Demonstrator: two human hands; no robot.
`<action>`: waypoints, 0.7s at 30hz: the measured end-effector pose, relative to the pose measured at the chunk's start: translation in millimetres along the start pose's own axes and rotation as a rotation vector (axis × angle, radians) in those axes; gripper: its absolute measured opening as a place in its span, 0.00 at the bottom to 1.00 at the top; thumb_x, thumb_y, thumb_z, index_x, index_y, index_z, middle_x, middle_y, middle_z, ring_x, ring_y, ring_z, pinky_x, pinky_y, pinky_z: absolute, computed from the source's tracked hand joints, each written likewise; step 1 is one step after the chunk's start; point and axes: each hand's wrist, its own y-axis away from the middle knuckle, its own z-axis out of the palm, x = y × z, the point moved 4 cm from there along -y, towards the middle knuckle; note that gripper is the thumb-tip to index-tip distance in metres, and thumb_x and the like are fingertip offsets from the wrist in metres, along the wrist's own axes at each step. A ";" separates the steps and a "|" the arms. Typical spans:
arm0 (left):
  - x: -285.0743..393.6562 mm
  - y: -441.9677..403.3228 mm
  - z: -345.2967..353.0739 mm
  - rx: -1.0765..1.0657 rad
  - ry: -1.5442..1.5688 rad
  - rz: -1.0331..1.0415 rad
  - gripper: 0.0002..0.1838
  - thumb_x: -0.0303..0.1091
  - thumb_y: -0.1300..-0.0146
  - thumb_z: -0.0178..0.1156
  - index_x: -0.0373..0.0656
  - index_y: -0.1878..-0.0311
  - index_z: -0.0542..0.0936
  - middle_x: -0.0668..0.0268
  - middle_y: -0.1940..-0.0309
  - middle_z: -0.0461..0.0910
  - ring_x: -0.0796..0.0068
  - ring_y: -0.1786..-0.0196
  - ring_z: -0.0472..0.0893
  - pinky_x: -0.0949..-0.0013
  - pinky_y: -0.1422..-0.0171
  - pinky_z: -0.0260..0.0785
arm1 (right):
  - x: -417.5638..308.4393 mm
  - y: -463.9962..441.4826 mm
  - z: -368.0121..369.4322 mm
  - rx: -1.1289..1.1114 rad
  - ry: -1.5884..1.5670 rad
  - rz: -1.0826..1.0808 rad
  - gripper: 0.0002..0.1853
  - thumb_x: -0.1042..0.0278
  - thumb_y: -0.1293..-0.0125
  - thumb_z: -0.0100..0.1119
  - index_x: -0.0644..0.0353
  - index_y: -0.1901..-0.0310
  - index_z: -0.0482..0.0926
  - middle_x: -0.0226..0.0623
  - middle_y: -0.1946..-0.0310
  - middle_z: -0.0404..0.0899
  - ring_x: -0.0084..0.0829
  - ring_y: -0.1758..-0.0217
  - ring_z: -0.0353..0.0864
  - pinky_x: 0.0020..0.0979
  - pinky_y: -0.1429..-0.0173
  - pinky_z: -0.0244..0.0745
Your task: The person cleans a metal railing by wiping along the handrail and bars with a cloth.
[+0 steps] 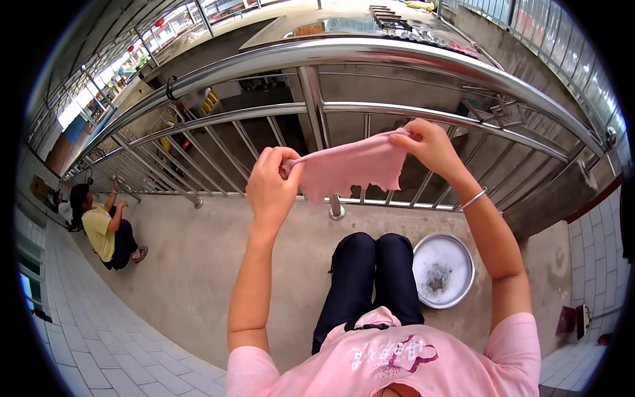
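Here, the left hand (pixel 271 185) pinched one upper corner of a ragged pink cloth (pixel 354 165), fingers curled to the thumb, and the right hand (pixel 426 145) likewise pinched the other. The cloth hung stretched between them before the metal railing (pixel 317 49); a round basin (pixel 456 255) sat beside the person's legs (pixel 354 271).

I note: pink short-slv. tee (pixel 390 344), white lettering (pixel 357 359) + dk. pink heart (pixel 423 360); dk. trousers (pixel 356 278); silver bangle (pixel 471 200), R wrist (pixel 458 175).
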 end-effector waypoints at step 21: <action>-30.8 -122.7 219.5 0.023 0.084 0.193 0.10 0.25 0.38 0.56 0.41 0.53 0.76 0.57 0.57 0.77 0.55 0.53 0.79 0.57 0.49 0.73 | 151.4 -132.9 11.0 0.111 -0.587 0.516 0.13 0.60 0.34 0.61 0.63 0.65 0.81 0.31 0.72 0.81 0.20 0.71 0.82 0.20 0.65 0.78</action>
